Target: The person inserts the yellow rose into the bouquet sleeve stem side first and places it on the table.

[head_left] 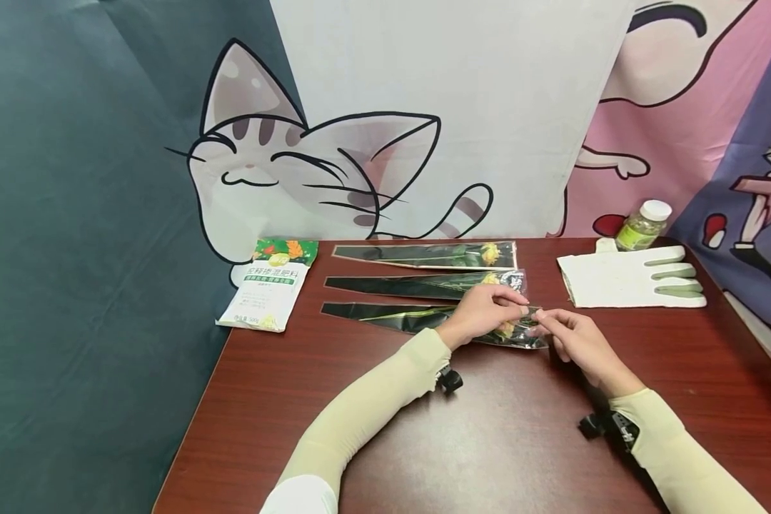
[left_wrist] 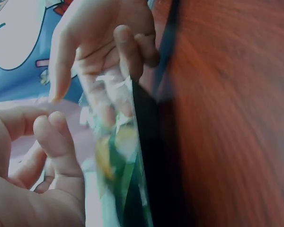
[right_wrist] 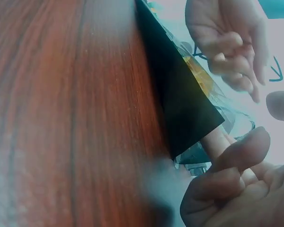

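A yellow flower in a clear-fronted, black-backed sleeve (head_left: pixel 417 318) lies nearest the person, its wide end at the right. My left hand (head_left: pixel 486 313) is over that flower end, fingertips bent towards the sleeve's edge. At the right end is my right hand (head_left: pixel 575 339), fingertips almost meeting those of the left. Through the clear film (left_wrist: pixel 116 142) in the left wrist view, some right fingers show behind it. The right wrist view has the sleeve's black back (right_wrist: pixel 180 90) lifted off the table, with right fingers at its corner. Whether either hand pinches the thin film is unclear.
Two more sleeved yellow flowers lie behind: a middle sleeve (head_left: pixel 398 285) and a far sleeve (head_left: pixel 411 255). A white and green packet (head_left: pixel 266 289) is at the left. White gloves (head_left: pixel 630 278) and a white-lidded jar (head_left: pixel 644 227) stand at the back right, before a printed cloth.
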Demonstrator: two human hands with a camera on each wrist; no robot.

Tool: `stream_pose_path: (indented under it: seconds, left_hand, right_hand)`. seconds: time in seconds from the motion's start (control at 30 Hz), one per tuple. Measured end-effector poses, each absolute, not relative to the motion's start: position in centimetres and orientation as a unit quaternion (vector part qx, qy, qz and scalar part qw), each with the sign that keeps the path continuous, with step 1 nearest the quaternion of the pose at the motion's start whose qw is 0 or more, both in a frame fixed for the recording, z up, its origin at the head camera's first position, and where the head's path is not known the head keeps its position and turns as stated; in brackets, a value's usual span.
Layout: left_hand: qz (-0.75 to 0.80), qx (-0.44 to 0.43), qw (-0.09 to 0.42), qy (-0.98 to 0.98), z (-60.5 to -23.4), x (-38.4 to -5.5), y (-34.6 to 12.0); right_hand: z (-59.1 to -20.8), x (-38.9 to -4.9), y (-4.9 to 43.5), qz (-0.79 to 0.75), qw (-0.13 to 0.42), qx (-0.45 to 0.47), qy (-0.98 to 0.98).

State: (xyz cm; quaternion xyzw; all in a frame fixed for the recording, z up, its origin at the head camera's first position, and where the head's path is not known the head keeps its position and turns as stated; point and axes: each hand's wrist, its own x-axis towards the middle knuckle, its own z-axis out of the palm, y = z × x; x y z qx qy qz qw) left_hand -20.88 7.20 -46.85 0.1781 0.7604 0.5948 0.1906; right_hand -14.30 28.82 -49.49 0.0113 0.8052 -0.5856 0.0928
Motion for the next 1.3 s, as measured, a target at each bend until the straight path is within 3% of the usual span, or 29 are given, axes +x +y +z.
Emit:
stream_pose_path:
  seconds: [0.27,0.53,0.83,1.3]
  left_hand:
    - [0.419,0.262,0.12,0.861,-46.0,-22.1,2.1]
    - [0.306,0.281,0.129,0.9,-46.1,-22.2,-1.4]
    - [0.255,0.279,0.154,0.913,-47.4,-22.5,-3.6]
    - [0.22,0.256,0.164,0.927,-47.5,-22.6,-4.8]
  right_hand:
    - [-48.8,-14.9,28.1,-0.558,0.066,0.047,0.826]
    - [-48.9,-15.3,27.5,-0.519,0.041,0.07,0.851]
    - [-49.3,-15.5,27.4,-0.578,0.045,0.08,0.811]
    - [-49.3,-15.3,27.9,-0.684,0.085,0.085,0.72]
